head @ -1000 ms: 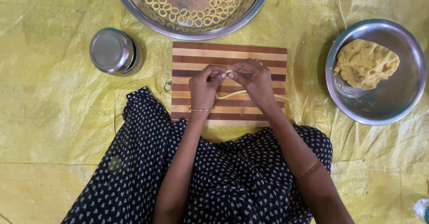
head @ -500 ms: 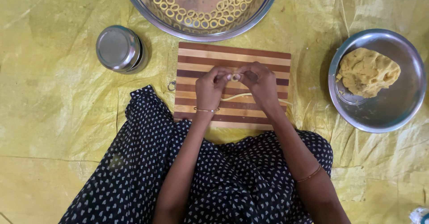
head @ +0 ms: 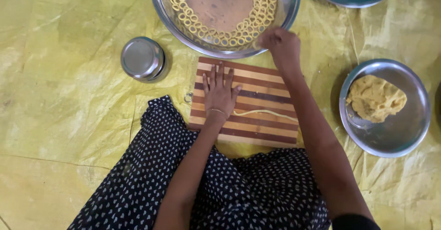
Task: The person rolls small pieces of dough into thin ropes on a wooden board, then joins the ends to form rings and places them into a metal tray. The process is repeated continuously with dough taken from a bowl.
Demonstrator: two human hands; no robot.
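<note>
Right hand (head: 283, 46) moved to bowl rim (head: 294, 0), dough strip (head: 265, 114) left behind.

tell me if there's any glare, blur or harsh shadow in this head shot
Head view: soft, even light and only faint shadows beside the striped wooden cutting board; bright glare on the rim of the large steel bowl of dough rings and on the small round steel container; the right hand at that rim is slightly motion-blurred, while the flat left hand is sharp.
</note>
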